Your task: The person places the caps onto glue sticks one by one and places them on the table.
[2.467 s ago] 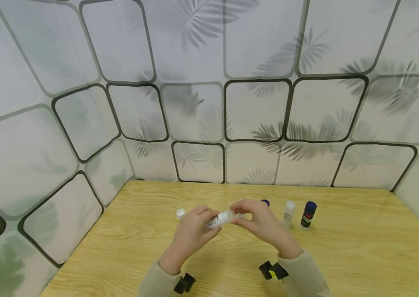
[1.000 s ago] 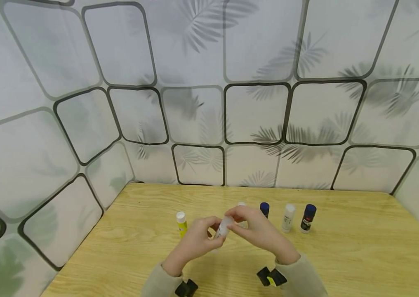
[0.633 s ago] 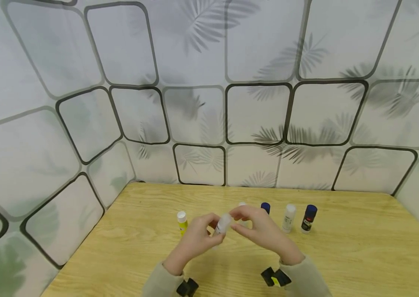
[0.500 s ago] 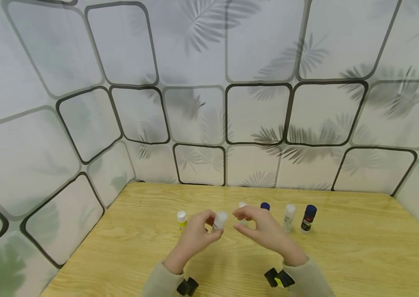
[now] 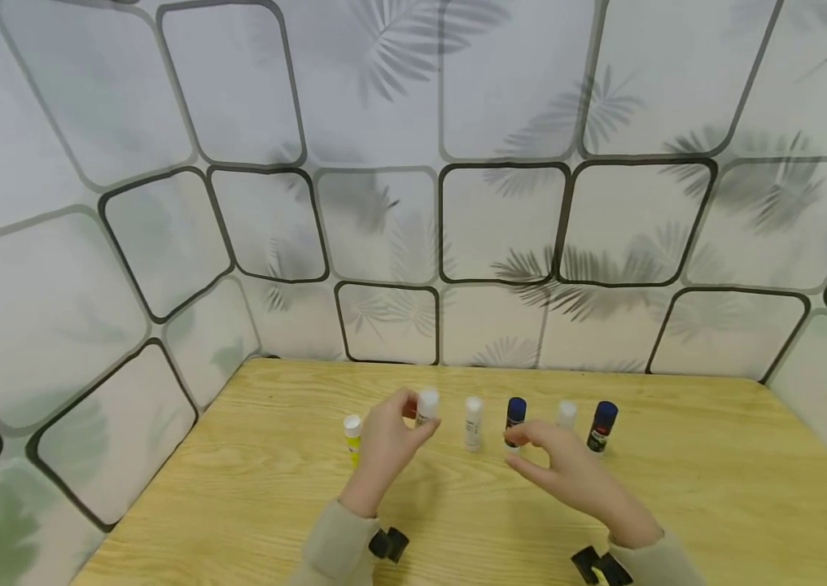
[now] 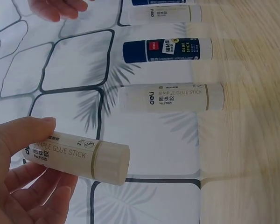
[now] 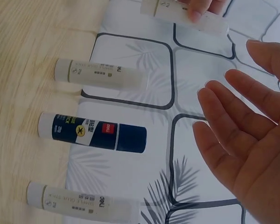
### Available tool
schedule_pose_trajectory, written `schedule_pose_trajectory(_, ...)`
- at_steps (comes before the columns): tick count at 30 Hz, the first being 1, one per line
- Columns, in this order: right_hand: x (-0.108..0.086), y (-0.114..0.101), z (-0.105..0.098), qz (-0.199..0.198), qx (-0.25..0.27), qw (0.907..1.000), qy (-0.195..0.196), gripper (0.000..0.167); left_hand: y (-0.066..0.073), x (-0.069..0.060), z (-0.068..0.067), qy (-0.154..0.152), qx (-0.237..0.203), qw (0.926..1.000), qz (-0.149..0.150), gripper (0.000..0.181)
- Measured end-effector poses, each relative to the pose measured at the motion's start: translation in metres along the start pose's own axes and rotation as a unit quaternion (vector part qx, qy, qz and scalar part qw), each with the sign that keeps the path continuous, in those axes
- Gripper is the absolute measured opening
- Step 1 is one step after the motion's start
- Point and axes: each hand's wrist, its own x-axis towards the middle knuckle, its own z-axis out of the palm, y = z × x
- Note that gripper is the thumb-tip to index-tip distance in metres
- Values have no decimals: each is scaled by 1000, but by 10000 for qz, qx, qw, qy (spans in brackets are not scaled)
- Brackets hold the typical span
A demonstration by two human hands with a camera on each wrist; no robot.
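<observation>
My left hand (image 5: pixel 388 435) grips a white glue stick (image 6: pixel 79 156) between thumb and fingers. In the left wrist view its "Simple Glue Stick" label shows and its base points right; whether it touches the table is hidden. To its right another white glue stick (image 5: pixel 473 424) stands upright on the table. My right hand (image 5: pixel 567 468), fingers loosely bent, holds nothing. It hovers in front of a blue-capped glue stick (image 7: pixel 93 132) and partly covers it in the head view. It also hides the lower part of a further white glue stick (image 5: pixel 566 412).
On the wooden table (image 5: pixel 252 488), a yellow glue stick with a white cap (image 5: pixel 352 435) stands left of my left hand. A second blue-capped glue stick (image 5: pixel 603 425) stands at the row's right end. A patterned curtain (image 5: pixel 384 228) rises behind the table.
My hands have parted. The left hand has carried its glue stick away from me, towards the row; my right hand has let go of its end and moved right.
</observation>
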Motion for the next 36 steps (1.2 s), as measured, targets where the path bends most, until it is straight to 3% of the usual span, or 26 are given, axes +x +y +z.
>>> schedule_pose_trajectory(6,-7,3,-4,70,-41,10000,-21,19,0,8,11,154,33,9995,-261,22)
schedule_pose_trajectory(13,-5,3,-2,89,9,9998,-171,22,-4,12,21,125,9,9984,-559,22)
schedule_pose_trajectory(25,-4,1,4,147,-47,9990,-424,24,-22,12,34,-344,200,9951,-905,22)
schedule_pose_trajectory(36,-2,0,7,129,93,9980,-604,24,-33,11,40,-705,274,9920,-1015,22)
